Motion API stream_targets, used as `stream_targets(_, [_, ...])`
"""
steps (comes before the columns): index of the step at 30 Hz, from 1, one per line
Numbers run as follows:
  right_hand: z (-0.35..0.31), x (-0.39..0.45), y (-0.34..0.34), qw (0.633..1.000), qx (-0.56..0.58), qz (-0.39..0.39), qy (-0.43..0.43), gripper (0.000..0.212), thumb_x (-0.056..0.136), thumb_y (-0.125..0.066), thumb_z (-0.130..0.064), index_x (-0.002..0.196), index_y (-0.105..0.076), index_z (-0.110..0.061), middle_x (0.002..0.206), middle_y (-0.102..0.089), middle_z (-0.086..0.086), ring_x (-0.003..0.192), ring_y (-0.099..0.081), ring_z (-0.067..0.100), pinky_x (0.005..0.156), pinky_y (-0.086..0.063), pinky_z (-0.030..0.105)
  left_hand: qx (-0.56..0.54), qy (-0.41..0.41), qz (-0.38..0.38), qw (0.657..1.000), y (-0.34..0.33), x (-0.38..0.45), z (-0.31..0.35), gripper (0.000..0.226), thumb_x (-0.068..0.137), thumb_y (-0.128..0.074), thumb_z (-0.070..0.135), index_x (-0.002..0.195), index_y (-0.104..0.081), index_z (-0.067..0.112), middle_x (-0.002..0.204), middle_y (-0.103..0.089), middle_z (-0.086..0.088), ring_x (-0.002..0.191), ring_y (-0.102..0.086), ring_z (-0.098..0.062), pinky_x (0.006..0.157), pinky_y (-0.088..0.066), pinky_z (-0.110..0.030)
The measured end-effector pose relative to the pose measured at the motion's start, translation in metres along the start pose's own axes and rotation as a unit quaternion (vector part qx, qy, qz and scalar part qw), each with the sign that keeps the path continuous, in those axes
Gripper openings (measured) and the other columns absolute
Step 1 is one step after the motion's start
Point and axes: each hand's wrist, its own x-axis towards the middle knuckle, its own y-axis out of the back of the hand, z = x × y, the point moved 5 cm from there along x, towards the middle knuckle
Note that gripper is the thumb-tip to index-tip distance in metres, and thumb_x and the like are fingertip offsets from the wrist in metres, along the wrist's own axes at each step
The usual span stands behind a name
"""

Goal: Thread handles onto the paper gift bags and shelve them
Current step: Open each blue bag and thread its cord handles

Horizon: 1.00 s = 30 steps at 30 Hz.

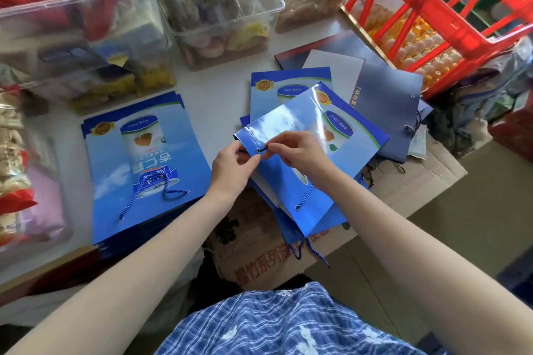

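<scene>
1. Hands first: your left hand point(232, 166) pinches the top edge of the blue gift bag point(310, 158).
2. Your right hand point(297, 150) pinches the cord tip point(264, 149) at its eyelet.
3. It lies on the bag pile point(288, 89) over a cardboard box point(418, 179).

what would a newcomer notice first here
Both hands meet at centre on a glossy blue gift bag: the left hand grips its top edge and the right hand pinches something at the eyelet. A bright red crate stands top right, clear snack bins top left.
</scene>
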Motion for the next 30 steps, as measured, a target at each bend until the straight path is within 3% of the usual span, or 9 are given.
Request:
stream_targets(8, [-0.002, 0.010, -0.002, 0.998, -0.057, 0.015, 0.028, 0.009, 0.088, -0.059, -0.003, 0.087, -0.067, 0.000, 0.076, -0.069, 0.010, 0.050, -0.050, -0.005, 0.052, -0.036, 0.009, 0.014, -0.014, -0.009, 1.000, 0.001, -0.005, 0.010, 0.013, 0.083, -0.068, 0.022, 0.095, -0.063, 0.021, 0.082, -0.069, -0.004, 0.081, -0.066, -0.023, 0.078, -0.055, -0.042])
stream_targets(12, [-0.002, 0.016, -0.005, 0.991, -0.128, 0.015, 0.047, 0.005, 0.083, -0.066, -0.009, 0.080, -0.069, -0.006, 0.074, -0.068, 0.002, 0.066, -0.058, 0.007, 0.065, -0.045, 0.019, -0.009, 0.011, -0.031, 0.999, 0.001, -0.002, 0.008, 0.014, 0.082, -0.065, 0.017, 0.095, -0.065, 0.015, 0.083, -0.069, -0.005, 0.080, -0.065, -0.020, 0.081, -0.054, -0.042])
stream_targets(15, [-0.006, 0.016, -0.003, 0.983, -0.161, 0.050, 0.068, 0.007, 0.080, -0.071, -0.012, 0.080, -0.065, -0.014, 0.074, -0.059, -0.011, 0.063, -0.050, 0.001, 0.061, -0.037, 0.010, -0.101, 0.052, -0.074, 0.991, -0.003, -0.003, 0.006, 0.024, 0.089, -0.046, 0.002, 0.098, -0.065, 0.015, 0.084, -0.067, -0.002, 0.071, -0.063, -0.006, 0.077, -0.053, -0.025])
stream_targets(18, [-0.005, 0.005, -0.006, 0.978, -0.181, 0.015, 0.099, 0.014, 0.082, -0.069, -0.010, 0.097, -0.070, -0.009, 0.086, -0.060, -0.008, 0.076, -0.055, 0.004, 0.074, -0.042, 0.018, -0.120, 0.058, -0.085, 0.987, -0.001, -0.002, 0.004, 0.030, 0.089, -0.048, -0.004, 0.086, -0.066, 0.018, 0.069, -0.069, 0.011, 0.063, -0.062, 0.000, 0.071, -0.052, -0.016])
stream_targets(22, [0.000, -0.014, -0.008, 0.950, -0.265, -0.076, 0.144, 0.047, 0.076, -0.077, -0.019, 0.118, -0.060, -0.008, 0.115, -0.056, 0.008, 0.104, -0.053, 0.018, 0.088, -0.038, 0.018, -0.046, 0.052, -0.090, 0.994, -0.001, 0.006, 0.002, 0.025, 0.084, -0.057, -0.003, 0.074, -0.067, 0.018, 0.061, -0.069, 0.009, 0.060, -0.066, -0.008, 0.065, -0.055, -0.023])
stream_targets(26, [0.007, -0.020, -0.015, 0.894, -0.425, -0.004, 0.138, 0.050, 0.082, -0.064, -0.025, 0.128, -0.048, -0.012, 0.126, -0.046, 0.007, 0.110, -0.044, 0.027, 0.095, -0.030, 0.034, 0.103, -0.001, -0.070, 0.992, -0.005, 0.013, 0.008, 0.012, 0.079, -0.060, 0.003, 0.073, -0.070, 0.008, 0.066, -0.070, -0.009, 0.066, -0.069, -0.026, 0.070, -0.058, -0.039])
stream_targets(30, [0.013, -0.020, -0.006, 0.836, -0.537, 0.024, 0.108, 0.045, 0.084, -0.057, -0.030, 0.124, -0.052, -0.011, 0.128, -0.047, 0.005, 0.112, -0.045, 0.028, 0.103, -0.025, 0.040, 0.214, -0.075, -0.101, 0.969, -0.002, 0.015, 0.014, 0.013, 0.081, -0.061, 0.008, 0.080, -0.074, 0.011, 0.071, -0.070, -0.012, 0.071, -0.067, -0.031, 0.074, -0.054, -0.040])
